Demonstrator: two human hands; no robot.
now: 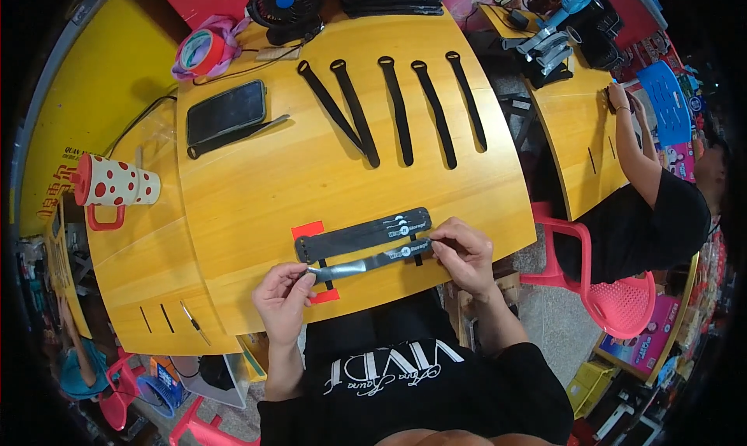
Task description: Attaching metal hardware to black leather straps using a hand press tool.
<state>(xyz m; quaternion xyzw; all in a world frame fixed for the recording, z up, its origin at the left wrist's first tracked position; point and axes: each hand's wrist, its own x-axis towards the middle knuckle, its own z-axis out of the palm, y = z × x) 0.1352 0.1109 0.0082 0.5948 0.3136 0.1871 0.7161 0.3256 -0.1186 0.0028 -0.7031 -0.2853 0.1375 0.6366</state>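
Observation:
A black strap (pixel 350 269) with white print is stretched level between my two hands above the near edge of the yellow table. My left hand (pixel 282 296) pinches its left end between thumb and fingers. The right end is pinched in my right hand (pixel 467 258). Just beyond it lies a neat stack of similar black straps (pixel 350 234), overlapping one another. Red tape (pixel 306 230) shows at the left end of the stack, and a second red tape piece (pixel 325 296) sits beside my left hand. Thin black strips show under the straps.
Several black straps with slotted ends (pixel 395 107) lie spread across the far table. A phone (pixel 226 113) with a strap against it, a fan (pixel 284 2), a tape roll (pixel 201 51) and a dotted cup (pixel 120 183) stand left. Another person (pixel 646 212) works at the right table.

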